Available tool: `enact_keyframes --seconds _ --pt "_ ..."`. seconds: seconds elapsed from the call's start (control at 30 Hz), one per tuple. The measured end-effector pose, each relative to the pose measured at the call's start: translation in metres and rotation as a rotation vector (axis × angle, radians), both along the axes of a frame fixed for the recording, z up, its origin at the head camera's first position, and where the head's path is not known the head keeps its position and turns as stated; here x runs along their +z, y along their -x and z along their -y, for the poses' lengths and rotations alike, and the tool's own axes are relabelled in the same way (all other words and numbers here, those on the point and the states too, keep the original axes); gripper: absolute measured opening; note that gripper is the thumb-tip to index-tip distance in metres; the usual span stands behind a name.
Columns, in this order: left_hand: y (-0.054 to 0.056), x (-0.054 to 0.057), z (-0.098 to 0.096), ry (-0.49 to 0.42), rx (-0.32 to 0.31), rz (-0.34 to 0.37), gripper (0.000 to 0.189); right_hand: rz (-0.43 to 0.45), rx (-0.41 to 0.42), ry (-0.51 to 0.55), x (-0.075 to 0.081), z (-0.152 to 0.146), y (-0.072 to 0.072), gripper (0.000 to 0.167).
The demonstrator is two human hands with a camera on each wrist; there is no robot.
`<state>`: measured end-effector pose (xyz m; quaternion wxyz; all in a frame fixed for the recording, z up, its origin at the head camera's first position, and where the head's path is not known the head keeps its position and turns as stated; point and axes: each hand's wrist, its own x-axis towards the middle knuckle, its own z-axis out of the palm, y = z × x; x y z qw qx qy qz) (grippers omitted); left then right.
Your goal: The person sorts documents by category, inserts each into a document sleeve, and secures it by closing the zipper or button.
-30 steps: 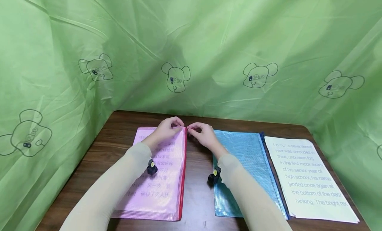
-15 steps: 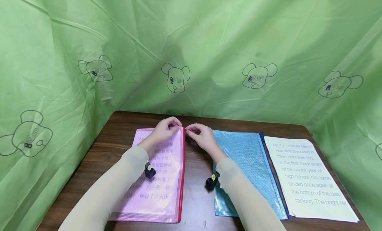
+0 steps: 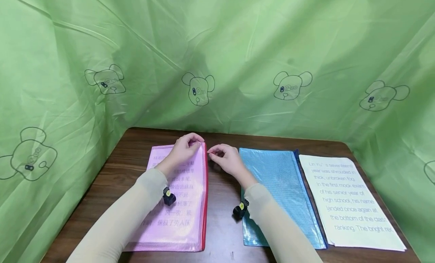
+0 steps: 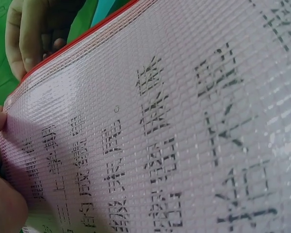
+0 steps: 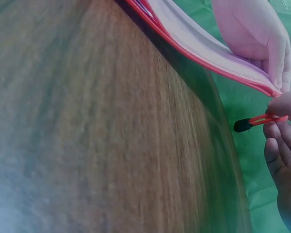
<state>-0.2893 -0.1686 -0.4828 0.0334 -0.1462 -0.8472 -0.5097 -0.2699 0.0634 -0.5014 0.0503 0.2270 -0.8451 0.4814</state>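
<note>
Green cloth (image 3: 238, 36) printed with outlined animal heads rises beyond the fingers of both hands, and the dark wood worktop (image 3: 222, 232) spreads beneath them. The pink pouch (image 3: 183, 234) lies under the left forearm, its far end at the left fingers and its red-edged side (image 3: 205, 202) running from there toward the person. The blue pouch (image 3: 272, 180) lies to the right of the right fingers, partly under that forearm, and a white printed sheet (image 3: 350, 202) with English lines is farther right of them. The left hand (image 3: 183, 151) pinches the pink pouch near its red corner; the right wrist view shows those fingers clamped on the far end, a grip the head view partly hides. The left wrist view alone brings out the mesh weave and the large Chinese characters beneath it, to the near side of the left fingers. The right hand (image 3: 229, 161), just across the corner from the left, has thumb and fingers together on a red cord (image 5: 262, 119). Only the right wrist view shows this loop clearly, with a small black tag (image 5: 242, 125) at its end, hanging clear of the fingers.
</note>
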Motion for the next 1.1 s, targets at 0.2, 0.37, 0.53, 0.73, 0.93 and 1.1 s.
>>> enact_keyframes --seconds 0.2,0.37,0.53,0.73,0.93,1.1 --pt "0.004 0.002 0.006 -0.029 0.037 -0.024 0.016 0.014 0.041 -0.033 0.0 0.002 -0.01 0.008" --pt "0.007 0.006 0.012 -0.063 0.061 -0.029 0.015 0.011 0.076 -0.069 -0.001 0.001 -0.022 0.007" --pt "0.011 0.01 0.018 -0.09 0.092 -0.049 0.014 0.031 0.113 -0.083 -0.004 0.001 -0.038 0.007" --pt "0.016 0.007 0.03 -0.186 0.152 0.004 0.017 0.071 0.178 -0.102 -0.008 -0.002 -0.059 0.006" --pt "0.02 0.003 0.042 -0.279 0.226 0.025 0.019 0.093 0.24 -0.143 -0.005 -0.004 -0.076 0.007" --pt "0.022 0.005 0.049 -0.275 0.263 -0.028 0.017 0.133 0.297 -0.146 0.0 -0.007 -0.087 0.007"
